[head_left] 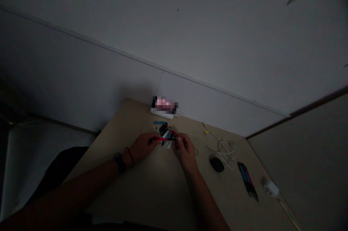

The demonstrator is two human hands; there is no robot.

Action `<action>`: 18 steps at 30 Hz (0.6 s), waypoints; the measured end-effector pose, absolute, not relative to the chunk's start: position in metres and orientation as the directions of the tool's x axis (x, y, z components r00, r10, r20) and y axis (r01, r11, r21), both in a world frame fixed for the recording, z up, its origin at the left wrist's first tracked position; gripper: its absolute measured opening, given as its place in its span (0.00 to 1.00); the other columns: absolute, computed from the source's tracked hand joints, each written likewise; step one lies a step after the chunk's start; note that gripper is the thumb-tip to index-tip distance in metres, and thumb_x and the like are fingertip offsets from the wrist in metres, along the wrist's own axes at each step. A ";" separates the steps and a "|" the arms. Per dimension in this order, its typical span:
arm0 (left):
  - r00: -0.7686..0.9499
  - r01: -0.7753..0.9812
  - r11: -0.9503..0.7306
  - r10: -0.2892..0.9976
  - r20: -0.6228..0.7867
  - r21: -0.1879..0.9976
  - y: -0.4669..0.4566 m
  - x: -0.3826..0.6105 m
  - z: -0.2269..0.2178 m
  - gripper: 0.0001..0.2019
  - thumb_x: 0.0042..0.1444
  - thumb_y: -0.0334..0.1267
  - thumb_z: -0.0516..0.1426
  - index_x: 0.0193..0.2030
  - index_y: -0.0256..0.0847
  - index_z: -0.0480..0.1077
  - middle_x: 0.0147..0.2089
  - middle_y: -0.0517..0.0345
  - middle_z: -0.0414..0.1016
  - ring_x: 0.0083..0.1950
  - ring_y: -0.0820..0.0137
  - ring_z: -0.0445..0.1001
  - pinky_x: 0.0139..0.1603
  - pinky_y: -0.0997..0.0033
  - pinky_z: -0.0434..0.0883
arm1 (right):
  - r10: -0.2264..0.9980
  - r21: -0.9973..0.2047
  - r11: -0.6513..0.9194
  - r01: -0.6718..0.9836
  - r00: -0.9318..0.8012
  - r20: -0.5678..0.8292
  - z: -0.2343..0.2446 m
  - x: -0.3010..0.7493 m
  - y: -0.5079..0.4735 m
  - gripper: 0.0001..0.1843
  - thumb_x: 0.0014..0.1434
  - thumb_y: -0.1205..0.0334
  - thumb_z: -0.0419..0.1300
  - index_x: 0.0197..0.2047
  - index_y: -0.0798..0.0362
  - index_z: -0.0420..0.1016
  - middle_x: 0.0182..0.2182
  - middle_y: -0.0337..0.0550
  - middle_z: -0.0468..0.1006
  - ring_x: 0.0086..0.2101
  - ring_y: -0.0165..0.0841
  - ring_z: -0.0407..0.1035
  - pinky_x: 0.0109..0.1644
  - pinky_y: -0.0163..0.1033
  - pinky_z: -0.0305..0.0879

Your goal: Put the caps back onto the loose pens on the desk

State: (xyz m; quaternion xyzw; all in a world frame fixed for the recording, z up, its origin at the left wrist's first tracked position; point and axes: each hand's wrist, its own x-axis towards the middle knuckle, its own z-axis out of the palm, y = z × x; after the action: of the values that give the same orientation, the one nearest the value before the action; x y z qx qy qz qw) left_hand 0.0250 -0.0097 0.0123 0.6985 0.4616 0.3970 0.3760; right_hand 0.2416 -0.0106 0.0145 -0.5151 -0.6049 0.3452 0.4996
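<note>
Between both hands lies a slim red-and-black pen (164, 139), held level above the table. Its left end is pinched in the fingers of my left hand (143, 146), which wears a dark watch and a red cord at the wrist. Fingers of my right hand (186, 150) close around the other end. Just beyond and below the pen is a loose pile of pen parts (168, 133) in black, white, blue and red. A blue piece (160, 122) sits at the pile's far side. Dim light hides the finer details.
A pixelated phone-like screen (164, 104) leans above a white block (161, 114) by the wall. To the right are a black mouse (216, 164), a coiled white cable (228, 148), a group of blue, red and black pens (247, 180) and a white plug (270, 187).
</note>
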 end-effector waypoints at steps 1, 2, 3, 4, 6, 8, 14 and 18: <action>0.254 0.343 -0.290 0.944 0.209 0.893 -0.010 0.025 0.012 0.12 0.61 0.43 0.57 0.44 0.40 0.78 0.42 0.54 0.82 0.41 0.65 0.77 0.43 0.70 0.70 | 0.967 -0.931 0.240 0.274 0.013 0.253 0.015 0.242 -0.010 0.20 0.63 0.42 0.58 0.41 0.51 0.76 0.28 0.39 0.75 0.28 0.34 0.68 0.33 0.36 0.63; 0.249 0.341 -0.290 0.945 0.211 0.894 -0.010 0.025 0.012 0.12 0.61 0.43 0.57 0.44 0.40 0.78 0.42 0.54 0.82 0.41 0.65 0.77 0.43 0.70 0.69 | 0.967 -0.929 0.248 0.275 -0.005 0.257 0.014 0.242 -0.010 0.19 0.63 0.43 0.58 0.41 0.51 0.76 0.28 0.39 0.75 0.29 0.33 0.68 0.33 0.36 0.63; 0.248 0.342 -0.289 0.945 0.211 0.894 -0.010 0.025 0.012 0.12 0.61 0.43 0.57 0.45 0.40 0.78 0.42 0.54 0.82 0.41 0.65 0.77 0.43 0.70 0.69 | 0.966 -0.926 0.253 0.281 -0.023 0.257 0.014 0.243 -0.010 0.19 0.63 0.44 0.58 0.40 0.51 0.75 0.28 0.39 0.74 0.29 0.33 0.67 0.33 0.36 0.63; 0.249 0.343 -0.288 0.946 0.209 0.894 -0.010 0.025 0.012 0.12 0.61 0.43 0.57 0.45 0.40 0.78 0.41 0.54 0.82 0.41 0.65 0.76 0.42 0.70 0.69 | 0.965 -0.923 0.257 0.287 -0.033 0.259 0.014 0.243 -0.010 0.18 0.64 0.44 0.57 0.39 0.51 0.75 0.27 0.39 0.74 0.28 0.33 0.67 0.33 0.37 0.62; 0.261 0.344 -0.284 0.945 0.199 0.895 -0.010 0.025 0.011 0.13 0.61 0.44 0.57 0.45 0.40 0.78 0.40 0.55 0.81 0.39 0.66 0.76 0.41 0.70 0.69 | 0.966 -0.923 0.256 0.289 -0.049 0.252 0.013 0.244 -0.010 0.18 0.64 0.44 0.57 0.37 0.52 0.74 0.26 0.38 0.73 0.27 0.33 0.66 0.33 0.37 0.62; 0.265 0.347 -0.279 0.945 0.192 0.895 -0.010 0.025 0.011 0.13 0.61 0.43 0.57 0.45 0.40 0.78 0.39 0.55 0.81 0.39 0.67 0.75 0.41 0.71 0.69 | 0.968 -0.924 0.250 0.291 -0.058 0.243 0.012 0.245 -0.010 0.18 0.64 0.44 0.57 0.35 0.51 0.72 0.25 0.38 0.73 0.27 0.32 0.65 0.32 0.37 0.61; 0.283 0.352 -0.290 0.939 0.194 0.890 -0.009 0.024 0.011 0.12 0.61 0.43 0.57 0.46 0.41 0.78 0.41 0.55 0.81 0.40 0.66 0.76 0.42 0.70 0.69 | 0.971 -0.905 0.238 0.354 -0.061 0.232 0.013 0.245 -0.010 0.22 0.65 0.43 0.54 0.29 0.51 0.68 0.23 0.37 0.71 0.25 0.32 0.63 0.31 0.36 0.59; 0.282 0.368 -0.298 0.938 0.200 0.881 -0.010 0.024 0.011 0.12 0.62 0.43 0.57 0.46 0.41 0.78 0.42 0.55 0.82 0.41 0.66 0.76 0.43 0.69 0.69 | 0.971 -0.877 0.236 0.419 -0.065 0.231 0.018 0.243 -0.012 0.26 0.66 0.42 0.52 0.24 0.51 0.68 0.20 0.37 0.68 0.23 0.31 0.61 0.29 0.36 0.57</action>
State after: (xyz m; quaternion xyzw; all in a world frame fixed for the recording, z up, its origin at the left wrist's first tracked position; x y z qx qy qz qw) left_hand 0.0238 -0.0097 0.0108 0.7089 0.4609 0.3828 0.3722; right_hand 0.2434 -0.0117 0.0184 -0.5293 -0.6564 0.3188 0.4329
